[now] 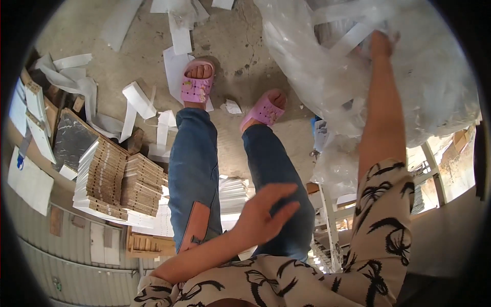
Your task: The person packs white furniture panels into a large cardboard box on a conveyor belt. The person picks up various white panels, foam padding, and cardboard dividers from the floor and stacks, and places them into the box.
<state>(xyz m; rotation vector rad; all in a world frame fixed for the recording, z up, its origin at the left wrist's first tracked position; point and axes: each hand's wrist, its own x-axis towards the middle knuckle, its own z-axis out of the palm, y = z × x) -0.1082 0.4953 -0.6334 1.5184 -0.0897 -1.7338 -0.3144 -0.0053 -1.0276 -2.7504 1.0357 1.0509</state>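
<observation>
My left hand [263, 215] hangs in front of my left-leaning lap, over the jeans [276, 189]. Its fingers are apart and nothing is in them. My right arm stretches far forward, and my right hand [381, 45] is at a big heap of clear plastic sheeting [429, 66]. Right beside that hand a white strip [353, 38] lies slanted against the plastic. The right fingers are partly hidden and small, so I cannot make out whether they grip the strip.
Pink clogs [197, 84] are on my feet on the concrete floor [240, 51]. White strips [138, 100] and scraps litter it at left. Stacked boards with drilled edges [102, 179] stand near my left leg, beside a dark marbled panel [74, 135]. A pale metal frame [330, 225] stands at right.
</observation>
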